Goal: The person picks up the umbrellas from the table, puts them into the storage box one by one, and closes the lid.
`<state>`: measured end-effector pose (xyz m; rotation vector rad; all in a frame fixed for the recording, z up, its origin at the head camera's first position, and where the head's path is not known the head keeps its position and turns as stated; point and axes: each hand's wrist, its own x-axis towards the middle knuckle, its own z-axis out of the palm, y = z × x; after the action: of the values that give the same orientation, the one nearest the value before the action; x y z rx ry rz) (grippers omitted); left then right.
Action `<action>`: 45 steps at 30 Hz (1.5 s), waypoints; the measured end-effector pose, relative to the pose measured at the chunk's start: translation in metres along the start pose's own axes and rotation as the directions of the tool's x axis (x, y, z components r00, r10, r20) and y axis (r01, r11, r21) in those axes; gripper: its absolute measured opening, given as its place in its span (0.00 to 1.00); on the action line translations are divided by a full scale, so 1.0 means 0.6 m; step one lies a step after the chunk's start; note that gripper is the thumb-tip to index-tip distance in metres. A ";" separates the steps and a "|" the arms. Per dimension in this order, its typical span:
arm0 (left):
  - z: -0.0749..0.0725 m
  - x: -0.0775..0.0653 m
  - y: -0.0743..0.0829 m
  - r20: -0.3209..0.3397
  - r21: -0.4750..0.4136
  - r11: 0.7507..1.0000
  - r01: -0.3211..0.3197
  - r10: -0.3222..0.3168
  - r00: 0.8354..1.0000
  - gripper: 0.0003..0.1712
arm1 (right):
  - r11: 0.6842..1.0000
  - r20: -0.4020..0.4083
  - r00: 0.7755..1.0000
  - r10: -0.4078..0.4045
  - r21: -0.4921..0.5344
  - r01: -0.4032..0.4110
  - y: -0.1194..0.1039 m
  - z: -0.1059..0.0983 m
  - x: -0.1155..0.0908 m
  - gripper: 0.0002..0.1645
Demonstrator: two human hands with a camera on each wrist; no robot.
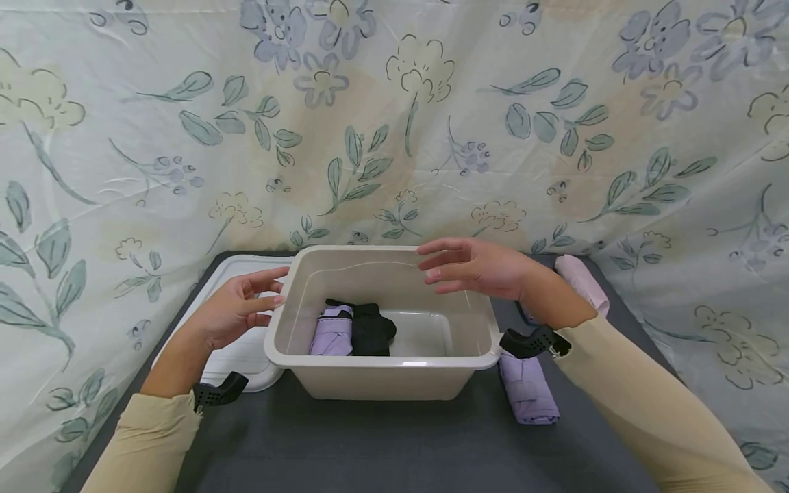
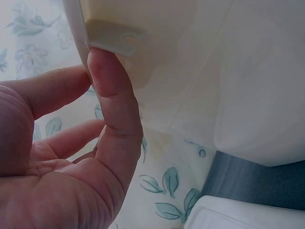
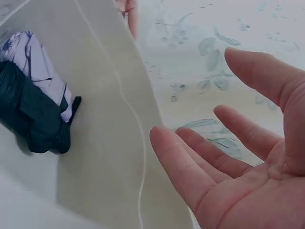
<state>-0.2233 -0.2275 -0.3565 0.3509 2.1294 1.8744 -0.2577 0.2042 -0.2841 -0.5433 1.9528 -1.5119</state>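
A cream plastic storage bin (image 1: 382, 380) stands on the dark tabletop. Inside it, toward the left, a folded lavender cloth bundle (image 1: 333, 334) with a dark band lies beside a black cloth bundle (image 1: 372, 332). My left hand (image 1: 237, 308) is at the bin's left end, its fingertips against the outside of the rim; close up, the thumb (image 2: 116, 102) meets the rim's underside by a small tab. Over the bin's far right part, my right hand (image 1: 471, 266) holds nothing, its fingers spread and slightly bent, overlapping the back rim in the head view.
A white lid (image 1: 249, 352) lies left of the bin, partly under my left arm. To the right are a rolled lavender bundle (image 1: 529, 389) and a pink roll (image 1: 582, 284), partly behind my right forearm. Floral fabric (image 1: 394, 123) hangs behind and beside the table.
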 end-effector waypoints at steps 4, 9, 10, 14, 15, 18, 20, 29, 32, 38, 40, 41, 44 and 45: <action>0.001 0.001 0.000 0.001 0.001 1.000 -0.003 0.003 1.000 0.39 | 0.999 -0.044 0.998 -0.048 0.019 0.049 0.011 -0.013 -0.018 0.34; 0.003 0.002 0.002 0.007 0.001 1.000 -0.020 0.020 1.000 0.39 | 0.997 -0.112 0.991 -0.079 -0.004 0.079 0.025 -0.023 -0.043 0.32; 0.004 0.002 0.003 0.008 -0.001 1.000 -0.022 0.022 1.000 0.39 | 0.997 -0.126 0.989 -0.082 -0.011 0.081 0.028 -0.025 -0.048 0.31; 0.006 0.003 0.004 -0.001 0.001 1.000 -0.021 0.021 1.000 0.40 | 0.994 -0.190 0.975 -0.112 -0.026 0.109 0.043 -0.033 -0.066 0.28; 0.007 0.004 0.005 -0.006 0.000 1.000 -0.016 0.016 1.000 0.40 | 0.992 -0.207 0.971 -0.123 -0.028 0.120 0.047 -0.035 -0.069 0.27; 0.008 0.006 0.004 -0.018 -0.001 1.000 -0.004 0.004 1.000 0.40 | 0.987 -0.257 0.953 -0.162 -0.032 0.159 0.062 -0.041 -0.079 0.26; 0.009 0.008 0.003 -0.024 -0.008 1.000 -0.001 0.001 1.000 0.40 | 0.982 -0.289 0.939 -0.187 -0.042 0.183 0.073 -0.045 -0.084 0.25; 0.011 0.008 -0.002 -0.026 -0.027 1.000 -0.014 0.013 1.000 0.39 | 0.954 -0.368 0.880 -0.300 -0.116 0.277 0.131 -0.063 -0.120 0.25; 0.011 0.008 -0.002 -0.028 -0.025 1.000 -0.013 0.013 1.000 0.39 | 0.948 -0.378 0.869 -0.318 -0.120 0.294 0.147 -0.069 -0.129 0.24; 0.011 0.009 -0.001 -0.032 -0.026 1.000 -0.011 0.011 0.999 0.38 | 0.948 -0.398 0.860 -0.319 -0.119 0.296 0.173 -0.076 -0.147 0.23; 0.012 0.010 -0.001 -0.034 -0.026 1.000 -0.010 0.009 0.999 0.39 | 0.951 -0.414 0.856 -0.308 -0.130 0.280 0.181 -0.077 -0.153 0.22; 0.012 0.010 -0.001 -0.034 -0.025 1.000 -0.010 0.009 0.999 0.39 | 0.954 -0.425 0.854 -0.301 -0.143 0.265 0.185 -0.078 -0.156 0.23; 0.013 0.010 -0.001 -0.034 -0.019 1.000 -0.013 0.013 0.999 0.39 | 0.960 -0.446 0.852 -0.273 -0.188 0.209 0.198 -0.079 -0.164 0.24; 0.014 0.010 -0.001 -0.035 -0.018 1.000 -0.012 0.012 0.999 0.39 | 0.961 -0.451 0.853 -0.262 -0.200 0.190 0.203 -0.079 -0.167 0.24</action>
<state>-0.2259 -0.2178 -0.3584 0.3299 2.1360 1.9188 -0.2113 0.3352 -0.3724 -0.5145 2.4655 -1.7844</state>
